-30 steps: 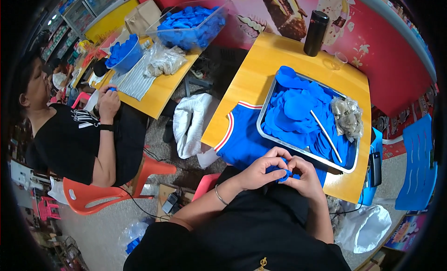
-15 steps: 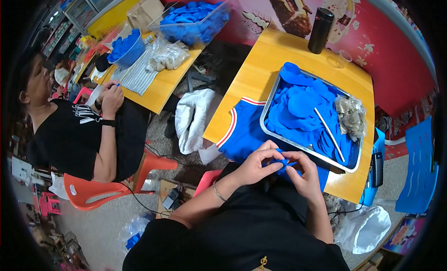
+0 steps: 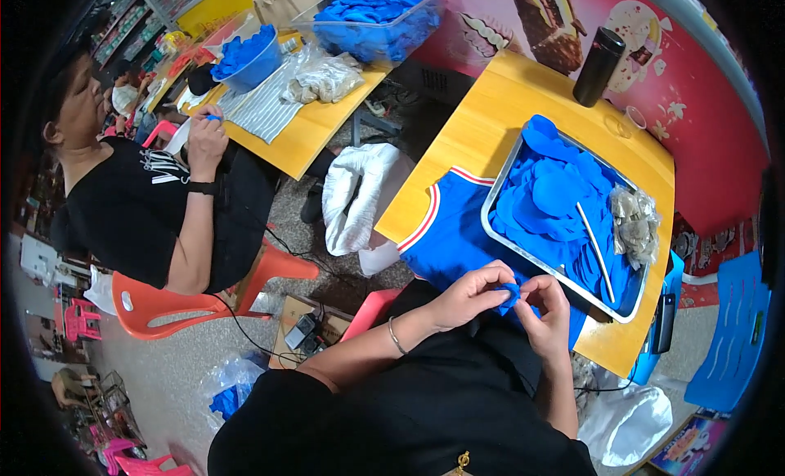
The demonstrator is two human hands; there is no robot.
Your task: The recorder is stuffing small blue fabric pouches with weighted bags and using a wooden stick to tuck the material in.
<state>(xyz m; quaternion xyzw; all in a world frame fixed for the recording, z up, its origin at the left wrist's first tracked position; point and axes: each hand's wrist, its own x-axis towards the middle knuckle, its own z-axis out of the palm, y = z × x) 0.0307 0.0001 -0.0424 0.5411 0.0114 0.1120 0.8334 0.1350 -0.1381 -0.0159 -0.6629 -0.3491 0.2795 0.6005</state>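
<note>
My left hand [image 3: 478,294] and my right hand [image 3: 546,314] meet over my lap at the table's near edge. Between their fingertips they pinch a small folded blue piece [image 3: 509,295], soft-looking, perhaps cloth. Just beyond lies a metal tray [image 3: 484,213] heaped with flat, rounded blue pieces [image 3: 556,191]. A thin white stick [image 3: 595,251] rests across the heap. On the tray's right side sits a clear bag [image 3: 635,222] of small greyish-brown things I cannot make out. Under the tray and beside my hands spreads a blue jersey [image 3: 462,218] with red-and-white trim.
A black bottle [image 3: 599,67] and a clear cup [image 3: 634,118] stand at the yellow table's [image 3: 466,120] back. Leftward, a co-worker [image 3: 123,218] sits on an orange chair [image 3: 176,314], holding something blue. A white sack [image 3: 360,194] fills the gap between tables. A blue chair [image 3: 732,329] stands right.
The whole view has shifted, so the tables appear further right. My hands still pinch the blue piece, which now looks more compactly folded. The co-worker's hands are raised slightly higher.
</note>
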